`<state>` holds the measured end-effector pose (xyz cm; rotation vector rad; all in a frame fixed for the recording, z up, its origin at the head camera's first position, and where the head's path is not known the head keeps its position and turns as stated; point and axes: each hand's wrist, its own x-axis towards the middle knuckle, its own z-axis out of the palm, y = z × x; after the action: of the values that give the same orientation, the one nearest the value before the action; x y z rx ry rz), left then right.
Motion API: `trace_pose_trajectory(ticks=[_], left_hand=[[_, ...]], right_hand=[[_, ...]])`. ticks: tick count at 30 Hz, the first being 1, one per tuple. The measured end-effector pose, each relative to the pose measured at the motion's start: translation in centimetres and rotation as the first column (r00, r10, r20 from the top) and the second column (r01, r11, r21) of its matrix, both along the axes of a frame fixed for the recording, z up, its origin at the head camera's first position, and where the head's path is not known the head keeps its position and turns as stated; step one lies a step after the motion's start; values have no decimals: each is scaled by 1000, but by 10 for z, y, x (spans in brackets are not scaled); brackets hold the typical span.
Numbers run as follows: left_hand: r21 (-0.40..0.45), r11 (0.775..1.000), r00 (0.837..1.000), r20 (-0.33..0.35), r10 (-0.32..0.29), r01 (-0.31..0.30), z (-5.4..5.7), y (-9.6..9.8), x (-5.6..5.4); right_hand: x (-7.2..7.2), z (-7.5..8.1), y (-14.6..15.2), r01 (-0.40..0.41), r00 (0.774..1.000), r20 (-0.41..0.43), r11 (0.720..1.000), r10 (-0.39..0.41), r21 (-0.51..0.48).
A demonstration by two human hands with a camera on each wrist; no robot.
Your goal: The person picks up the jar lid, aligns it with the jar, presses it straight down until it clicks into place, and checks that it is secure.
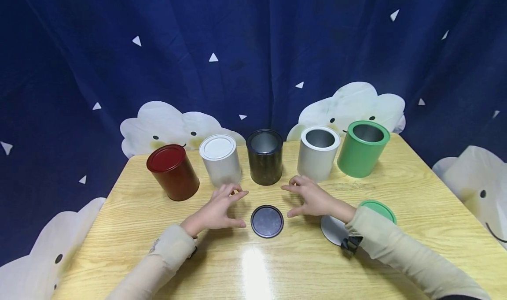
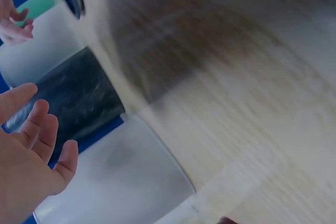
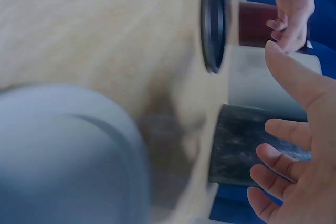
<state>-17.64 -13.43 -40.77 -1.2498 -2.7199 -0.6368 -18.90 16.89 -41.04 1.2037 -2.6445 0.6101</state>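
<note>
A round black lid point(image 1: 267, 221) lies on the table between my two hands. To its left is my left hand point(image 1: 222, 209), thumb and index finger spread towards it and holding nothing. My right hand point(image 1: 313, 198) faces it from the other side, also spread and empty. Straight behind the lid stands an uncovered black can point(image 1: 265, 165), its grey inside showing. In the left wrist view my left hand point(image 2: 26, 166) has its fingers apart, overlapping the black can point(image 2: 73, 98). The right wrist view shows the lid point(image 3: 212, 24) nearly edge-on, beyond my right hand's point(image 3: 310, 145) thumb.
Left of the black can stand a dark red can point(image 1: 174, 176) and a white can point(image 1: 222, 163), both lidded. On its right are uncovered white point(image 1: 317, 159) and green point(image 1: 358, 159) cans. A white lid point(image 1: 332, 229) and a green lid point(image 1: 382, 209) lie by my right forearm.
</note>
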Motion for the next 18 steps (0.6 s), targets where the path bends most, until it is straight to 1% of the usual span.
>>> trace_pose_trajectory(ticks=[4, 7, 13, 18], left_hand=[[-40, 999, 1000, 20, -8, 9, -3, 4, 0], [-71, 997, 999, 46, -2, 5, -4, 7, 1], [-132, 991, 997, 74, 0, 9, -9, 11, -1], [-190, 982, 996, 90, 21, -4, -12, 15, -1]], right_hand=[[2, -7, -2, 7, 998, 55, 998, -11, 63], [4, -11, -5, 13, 997, 79, 994, -22, 109], [10, -16, -10, 19, 996, 86, 985, -34, 171], [12, -20, -12, 18, 996, 78, 981, -34, 191]])
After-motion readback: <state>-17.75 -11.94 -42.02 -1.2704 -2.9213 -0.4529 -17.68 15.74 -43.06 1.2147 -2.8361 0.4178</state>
